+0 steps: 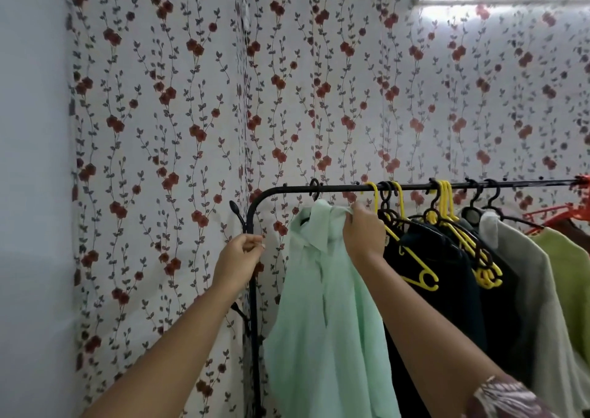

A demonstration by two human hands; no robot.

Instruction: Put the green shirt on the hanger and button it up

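Observation:
The pale green shirt (322,315) hangs from a black hanger (314,187) hooked on the left end of the black rail (351,188). Its collar is bunched near the top. My right hand (362,234) grips the shirt's fabric at the right shoulder, just under the rail. My left hand (242,253) is raised left of the shirt, apart from it, in front of the rack's upright post. Its fingers are curled together with nothing visible in them. The shirt's front buttons are hidden in the folds.
Right of the green shirt hang dark garments (447,290), several yellow hangers (447,207), a grey garment (523,274) and a lime one (565,258). An orange hanger (555,215) sits at the far right. Floral wallpaper (178,130) covers the wall close behind.

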